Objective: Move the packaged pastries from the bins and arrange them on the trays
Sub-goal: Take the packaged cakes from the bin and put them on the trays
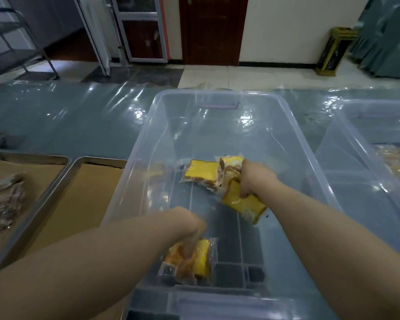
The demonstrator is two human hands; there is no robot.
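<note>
Large clear storage bin (217, 125): smooth plastic is catching glossy highlights.
Second clear bin (346, 144), table's right edge: the same glossy plastic is showing.
Blue-grey table cover (79, 116): wrinkled shiny plastic film is gleaming.
Rectangular metal trays (56, 183), left edge: dull grey rims are showing.
Brown tray liner (95, 188): matt card is lying flat.
Yellow pastry packets (201, 175): clear glossy film is wrapping them.

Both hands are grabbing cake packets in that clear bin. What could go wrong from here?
The right hand grips a bunch of packets; one might slip out before reaching the tray. The left hand could squash its cake packets. The loose packet may get left in the clear bin.
</note>
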